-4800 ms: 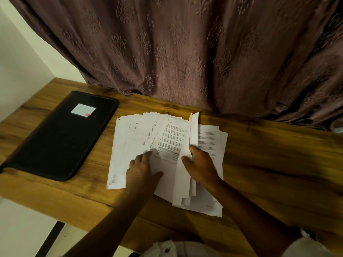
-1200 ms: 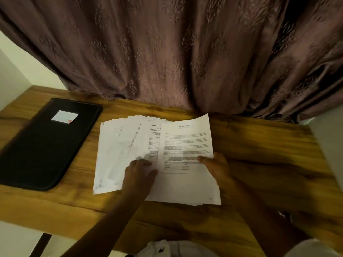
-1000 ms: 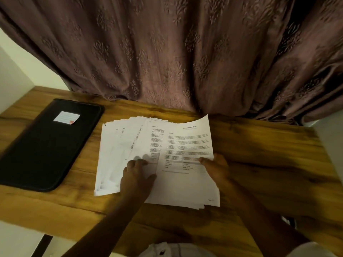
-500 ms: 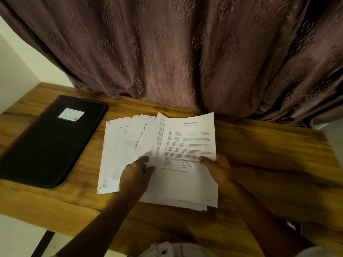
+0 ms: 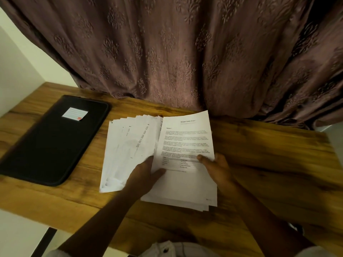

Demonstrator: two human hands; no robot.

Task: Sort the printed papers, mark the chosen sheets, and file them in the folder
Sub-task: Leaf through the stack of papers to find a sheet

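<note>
My left grip [image 5: 146,175] pinches the lifted left edge of the top sheet [image 5: 185,141], thumb on its face and fingers tucked beneath, and my right grip [image 5: 217,167] pinches its right edge, thumb on the print. The sheet lies between both grips at the centre of the frame, the fanned papers [image 5: 128,149] just left of it on the tabletop [image 5: 269,164]. The black folder [image 5: 52,138] lies closed at the frame's left, apart from either grip.
</note>
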